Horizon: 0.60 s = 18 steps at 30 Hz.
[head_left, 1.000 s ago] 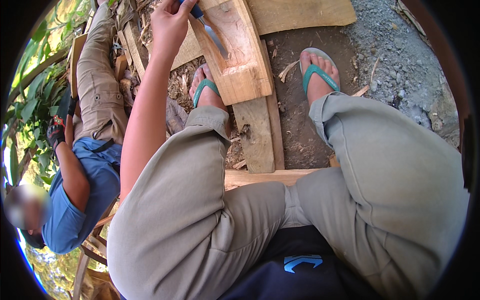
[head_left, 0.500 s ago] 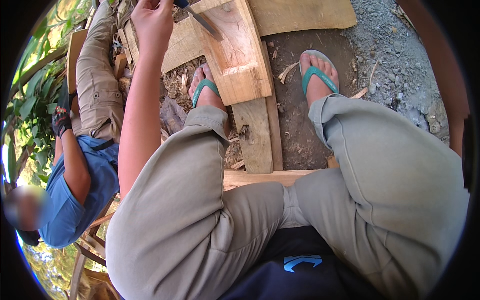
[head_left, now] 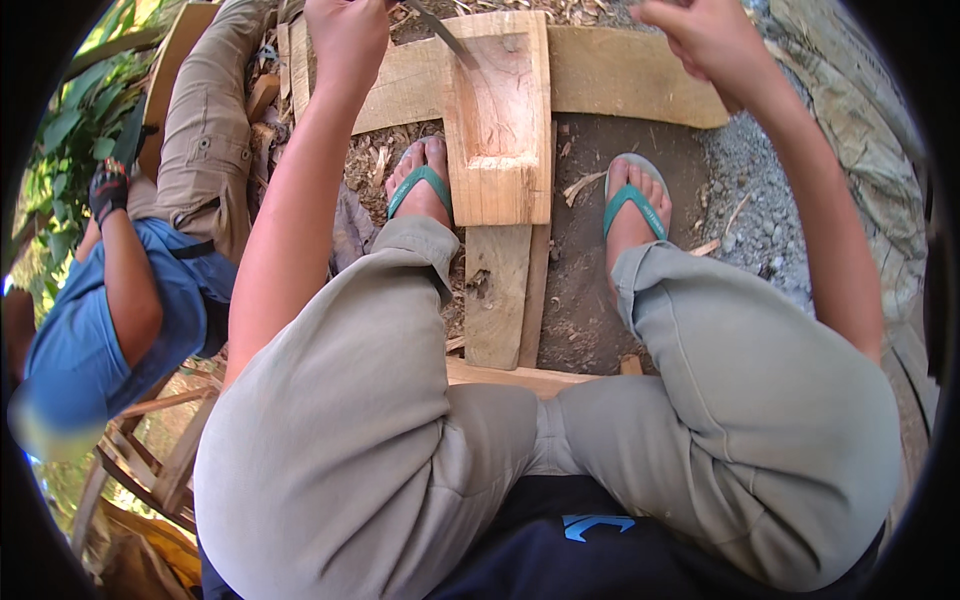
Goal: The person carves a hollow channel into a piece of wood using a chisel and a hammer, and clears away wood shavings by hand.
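Observation:
At the top edge, my left hand (head_left: 348, 40) is closed around the handle of a chisel, its fingers partly cut off by the frame. The narrow metal blade of the chisel (head_left: 440, 32) slants down to the right, its tip at the left side of the hollow in a wooden block (head_left: 497, 195). That pale block has a carved, trough-like recess with rough cut marks. My right hand (head_left: 705, 50) is raised right of the block, apart from it, with curled fingers; whatever it may hold is hidden or out of frame.
Under the block lie a curved plank (head_left: 630, 75) and an upright-running board (head_left: 497, 300). My sandalled feet stand either side, among wood chips. Gravel (head_left: 770, 225) and a crumpled grey sheet (head_left: 865, 130) lie right. At left sits another person in a blue shirt (head_left: 130, 290), wearing a dark glove.
My right hand has come into view at the upper right. The view has shifted, so the block sits lower and further right; my left hand still holds the chisel at the hollow.

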Each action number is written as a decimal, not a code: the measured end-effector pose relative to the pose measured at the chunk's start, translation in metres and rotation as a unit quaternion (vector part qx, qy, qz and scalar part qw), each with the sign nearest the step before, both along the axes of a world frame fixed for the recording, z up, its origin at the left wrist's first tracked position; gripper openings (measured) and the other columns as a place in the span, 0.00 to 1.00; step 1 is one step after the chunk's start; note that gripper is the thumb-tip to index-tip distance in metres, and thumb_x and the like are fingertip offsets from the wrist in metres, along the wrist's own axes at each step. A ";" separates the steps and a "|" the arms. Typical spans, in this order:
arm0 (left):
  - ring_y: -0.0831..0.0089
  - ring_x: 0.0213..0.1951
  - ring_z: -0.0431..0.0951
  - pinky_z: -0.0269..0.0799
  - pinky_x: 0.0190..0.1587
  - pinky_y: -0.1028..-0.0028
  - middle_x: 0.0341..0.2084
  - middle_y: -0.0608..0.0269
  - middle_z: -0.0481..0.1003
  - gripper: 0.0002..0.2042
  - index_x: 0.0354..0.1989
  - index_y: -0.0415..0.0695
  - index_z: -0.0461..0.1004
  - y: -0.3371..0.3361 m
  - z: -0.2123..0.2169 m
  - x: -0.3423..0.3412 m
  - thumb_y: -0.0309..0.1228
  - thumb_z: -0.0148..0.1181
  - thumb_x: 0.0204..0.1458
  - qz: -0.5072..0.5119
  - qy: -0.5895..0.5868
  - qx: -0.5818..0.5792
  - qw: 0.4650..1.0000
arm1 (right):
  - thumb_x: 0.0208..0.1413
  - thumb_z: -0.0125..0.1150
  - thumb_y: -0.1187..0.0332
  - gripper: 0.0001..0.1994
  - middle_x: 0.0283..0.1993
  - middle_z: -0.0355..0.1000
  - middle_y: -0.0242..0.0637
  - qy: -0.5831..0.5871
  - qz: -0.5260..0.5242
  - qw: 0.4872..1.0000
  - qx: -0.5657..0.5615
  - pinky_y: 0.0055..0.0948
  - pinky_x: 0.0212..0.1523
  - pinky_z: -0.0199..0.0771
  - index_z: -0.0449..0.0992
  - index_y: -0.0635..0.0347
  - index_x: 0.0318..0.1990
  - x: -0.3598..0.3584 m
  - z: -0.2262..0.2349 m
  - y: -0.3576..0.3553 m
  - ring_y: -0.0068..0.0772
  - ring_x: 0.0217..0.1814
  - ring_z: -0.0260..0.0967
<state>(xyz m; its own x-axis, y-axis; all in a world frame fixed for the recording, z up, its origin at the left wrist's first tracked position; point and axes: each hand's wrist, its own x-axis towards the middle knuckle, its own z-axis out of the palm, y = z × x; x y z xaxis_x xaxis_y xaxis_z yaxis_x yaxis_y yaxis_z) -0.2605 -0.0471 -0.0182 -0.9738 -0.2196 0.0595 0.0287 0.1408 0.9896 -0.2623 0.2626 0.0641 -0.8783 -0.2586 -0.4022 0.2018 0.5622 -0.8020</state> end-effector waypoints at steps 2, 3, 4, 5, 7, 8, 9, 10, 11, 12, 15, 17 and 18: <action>0.79 0.31 0.79 0.76 0.34 0.78 0.34 0.61 0.81 0.10 0.52 0.35 0.73 -0.005 0.013 0.005 0.27 0.57 0.68 0.020 0.027 0.010 0.999 | 0.59 0.62 0.71 0.23 0.21 0.65 0.23 0.015 -0.016 0.999 -0.034 0.21 0.18 0.62 0.75 0.59 0.63 0.015 -0.013 0.001 0.15 0.18 0.61; 0.78 0.32 0.80 0.77 0.35 0.78 0.34 0.61 0.81 0.09 0.52 0.35 0.73 0.001 0.018 0.007 0.27 0.57 0.68 0.012 0.033 0.021 0.999 | 0.61 0.64 0.70 0.24 0.20 0.65 0.24 0.029 -0.032 0.998 -0.040 0.20 0.16 0.61 0.73 0.58 0.66 0.024 -0.021 0.007 0.14 0.16 0.61; 0.78 0.32 0.80 0.77 0.36 0.77 0.34 0.61 0.81 0.09 0.52 0.35 0.73 0.001 0.023 0.011 0.26 0.57 0.67 0.007 0.037 0.027 0.999 | 0.63 0.66 0.68 0.26 0.18 0.65 0.24 0.040 -0.044 0.997 -0.052 0.19 0.15 0.60 0.71 0.58 0.68 0.032 -0.029 0.006 0.13 0.14 0.60; 0.77 0.32 0.80 0.78 0.37 0.77 0.33 0.61 0.81 0.10 0.52 0.35 0.72 0.000 0.026 0.013 0.26 0.57 0.67 0.001 0.042 0.034 0.999 | 0.62 0.65 0.70 0.27 0.20 0.65 0.23 0.026 -0.052 0.996 -0.072 0.19 0.14 0.58 0.71 0.59 0.69 0.039 -0.033 0.005 0.12 0.15 0.59; 0.76 0.38 0.81 0.79 0.38 0.76 0.40 0.58 0.81 0.11 0.54 0.36 0.71 -0.008 0.018 0.015 0.26 0.57 0.67 -0.006 0.052 0.029 0.998 | 0.60 0.65 0.72 0.29 0.22 0.65 0.22 -0.006 -0.072 0.991 -0.113 0.18 0.13 0.54 0.69 0.61 0.70 0.054 -0.038 0.001 0.10 0.15 0.57; 0.76 0.39 0.82 0.79 0.39 0.76 0.41 0.57 0.80 0.11 0.55 0.36 0.70 -0.010 0.015 0.015 0.26 0.57 0.67 -0.012 0.067 0.039 0.997 | 0.61 0.64 0.74 0.28 0.22 0.65 0.21 -0.016 -0.076 0.990 -0.118 0.19 0.13 0.54 0.68 0.65 0.69 0.058 -0.040 -0.002 0.09 0.15 0.56; 0.75 0.41 0.82 0.79 0.40 0.76 0.43 0.57 0.80 0.12 0.55 0.36 0.70 -0.008 0.015 0.016 0.26 0.58 0.67 -0.021 0.081 0.050 0.995 | 0.61 0.64 0.74 0.28 0.22 0.65 0.21 -0.027 -0.083 0.988 -0.126 0.19 0.13 0.53 0.68 0.64 0.69 0.063 -0.043 -0.003 0.09 0.15 0.55; 0.74 0.44 0.82 0.79 0.43 0.74 0.46 0.56 0.79 0.14 0.57 0.36 0.69 -0.008 0.016 0.016 0.26 0.58 0.66 -0.023 0.077 0.047 0.996 | 0.61 0.63 0.74 0.28 0.22 0.66 0.21 -0.039 -0.090 0.986 -0.134 0.19 0.13 0.53 0.68 0.64 0.70 0.068 -0.046 -0.004 0.09 0.15 0.55; 0.73 0.44 0.82 0.79 0.44 0.74 0.45 0.57 0.79 0.14 0.58 0.36 0.68 -0.007 0.016 0.018 0.26 0.59 0.66 -0.023 0.075 0.047 0.996 | 0.61 0.63 0.74 0.28 0.23 0.66 0.21 -0.050 -0.098 0.984 -0.142 0.19 0.13 0.52 0.68 0.64 0.70 0.072 -0.050 -0.005 0.09 0.15 0.55; 0.73 0.44 0.82 0.80 0.45 0.74 0.45 0.57 0.79 0.15 0.58 0.36 0.68 -0.005 0.016 0.018 0.25 0.59 0.66 -0.023 0.073 0.048 0.996 | 0.61 0.62 0.75 0.29 0.27 0.70 0.23 -0.060 -0.094 0.983 -0.145 0.18 0.15 0.52 0.67 0.64 0.70 0.075 -0.054 -0.004 0.08 0.17 0.55; 0.71 0.46 0.82 0.81 0.46 0.73 0.45 0.57 0.79 0.16 0.60 0.37 0.67 -0.004 0.015 0.019 0.24 0.59 0.65 -0.031 0.078 0.058 0.995 | 0.61 0.61 0.75 0.28 0.33 0.74 0.25 -0.068 -0.098 0.979 -0.167 0.17 0.17 0.52 0.67 0.65 0.70 0.083 -0.061 -0.007 0.07 0.19 0.56; 0.70 0.47 0.83 0.81 0.46 0.73 0.45 0.56 0.78 0.17 0.61 0.38 0.65 -0.005 0.014 0.020 0.23 0.59 0.65 -0.036 0.070 0.075 0.994 | 0.61 0.61 0.76 0.28 0.37 0.76 0.26 -0.078 -0.090 0.980 -0.157 0.17 0.19 0.55 0.67 0.66 0.70 0.085 -0.064 -0.007 0.07 0.22 0.57; 0.69 0.47 0.83 0.82 0.46 0.73 0.45 0.56 0.78 0.18 0.61 0.39 0.65 -0.006 0.014 0.021 0.23 0.59 0.65 -0.038 0.059 0.090 0.993 | 0.61 0.61 0.76 0.28 0.38 0.76 0.27 -0.075 -0.087 0.981 -0.153 0.17 0.20 0.55 0.67 0.67 0.70 0.085 -0.064 -0.007 0.08 0.22 0.58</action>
